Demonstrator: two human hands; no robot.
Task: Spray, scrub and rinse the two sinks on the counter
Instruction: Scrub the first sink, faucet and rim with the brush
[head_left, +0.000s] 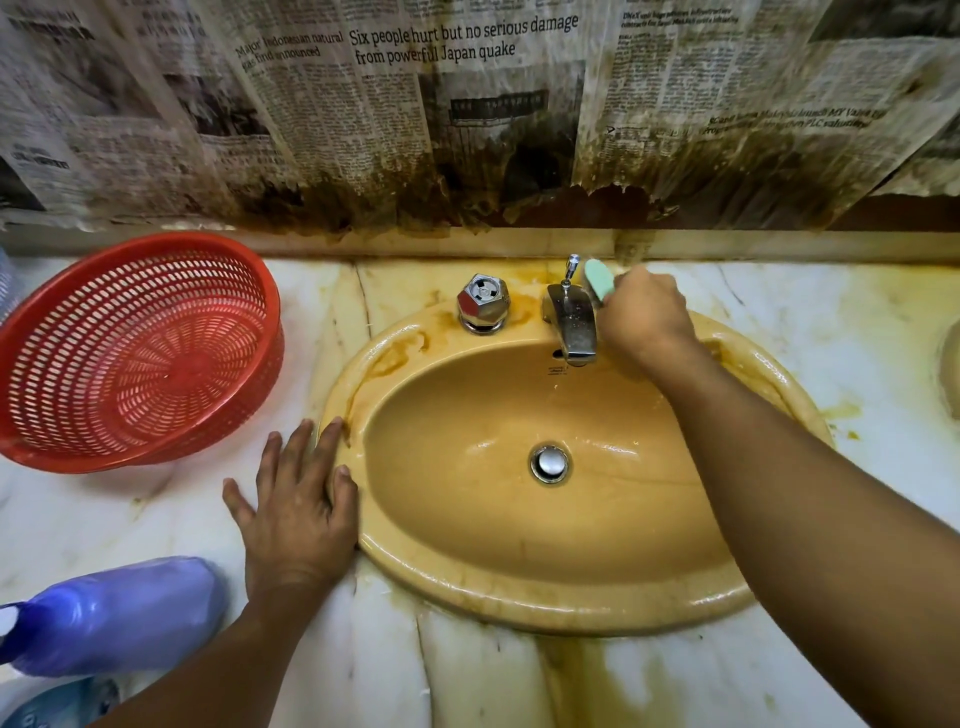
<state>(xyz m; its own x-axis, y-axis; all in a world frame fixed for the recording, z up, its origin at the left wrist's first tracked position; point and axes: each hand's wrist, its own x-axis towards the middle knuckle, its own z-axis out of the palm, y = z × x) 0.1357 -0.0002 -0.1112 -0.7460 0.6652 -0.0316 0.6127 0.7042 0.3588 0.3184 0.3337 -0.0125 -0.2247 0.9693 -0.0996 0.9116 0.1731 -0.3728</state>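
Note:
A yellow oval sink (405, 358) sits in the marble counter (395, 670), its rim wet and stained brown. A chrome faucet (574, 325) and a chrome tap knob (482, 304) stand at its back rim. My right hand (641, 319) grips a pale green brush (596, 278) just right of the faucet, at the sink's back rim. My left hand (298, 506) rests flat on the counter, fingers touching the sink's left rim. A purple spray bottle (114, 613) lies at the lower left. The second sink's edge (951, 371) shows at the far right.
A red plastic basket (140, 353) sits tilted on the counter left of the sink. Stained newspaper (467, 104) covers the wall behind. A chrome drain plug (549, 462) sits in the basin bottom. A clear container edge (8, 283) shows at the far left.

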